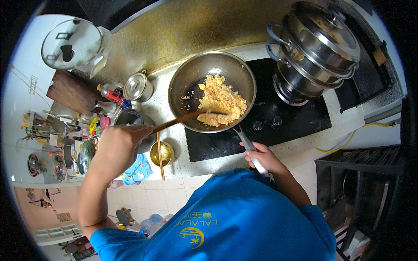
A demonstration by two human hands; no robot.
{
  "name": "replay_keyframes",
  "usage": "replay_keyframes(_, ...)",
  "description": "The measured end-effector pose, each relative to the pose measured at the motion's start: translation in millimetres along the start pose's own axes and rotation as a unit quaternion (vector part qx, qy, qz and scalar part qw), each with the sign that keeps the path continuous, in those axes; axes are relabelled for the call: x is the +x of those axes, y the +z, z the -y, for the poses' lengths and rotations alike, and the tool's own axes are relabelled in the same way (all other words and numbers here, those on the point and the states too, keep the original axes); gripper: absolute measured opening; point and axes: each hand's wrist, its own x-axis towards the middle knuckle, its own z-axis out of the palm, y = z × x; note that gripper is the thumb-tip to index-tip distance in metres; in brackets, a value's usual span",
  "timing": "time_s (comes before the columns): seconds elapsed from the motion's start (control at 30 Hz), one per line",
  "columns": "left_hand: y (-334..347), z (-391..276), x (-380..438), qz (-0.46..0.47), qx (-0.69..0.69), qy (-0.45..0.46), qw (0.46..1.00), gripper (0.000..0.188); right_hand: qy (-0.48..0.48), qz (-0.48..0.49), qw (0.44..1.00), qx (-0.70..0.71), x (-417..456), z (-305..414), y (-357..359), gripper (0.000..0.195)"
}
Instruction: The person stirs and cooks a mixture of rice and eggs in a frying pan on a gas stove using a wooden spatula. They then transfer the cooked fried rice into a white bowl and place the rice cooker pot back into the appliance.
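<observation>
A steel wok (183, 78) with a patterned inner surface sits over the left part of the black glass cooktop (212, 146). Fried rice with egg and small reddish bits (220, 98) lies heaped in it. My left hand (120, 146) grips the wooden handle of a spatula (178, 120), whose far end is in the rice, partly hidden. My right hand (261, 156) is closed around the wok's metal handle (246, 140). Near my left hand, wooden chopsticks (159, 156) rest across a small gold-coloured bowl (168, 153), beside a dark pot (145, 125) partly behind that hand.
A stacked steel steamer with a glass lid (310, 58) stands on the right burner. Left on the counter are a lidded steel pot (137, 88), a cutting board (73, 93), bottles and a blue patterned cloth (138, 169). A glass lid (72, 42) hangs on the wall. A black rack (356, 163) stands at right.
</observation>
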Motion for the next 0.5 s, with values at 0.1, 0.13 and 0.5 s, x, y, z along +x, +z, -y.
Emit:
replay_keyframes(0.1,3,-22,-8,0.107,0.053,0.018,0.993,0.04,-0.004,-0.013,1.0,-0.017,-3,3,5,0.043)
replay_keyframes(0.13,20,-32,2,0.108,0.083,0.021,0.99,0.04,-0.002,-0.017,1.0,-0.015,-3,4,6,0.043)
replay_keyframes(0.5,22,-18,40,0.074,-0.041,-0.067,0.994,0.037,-0.021,-0.025,0.999,-0.005,-4,1,8,0.042)
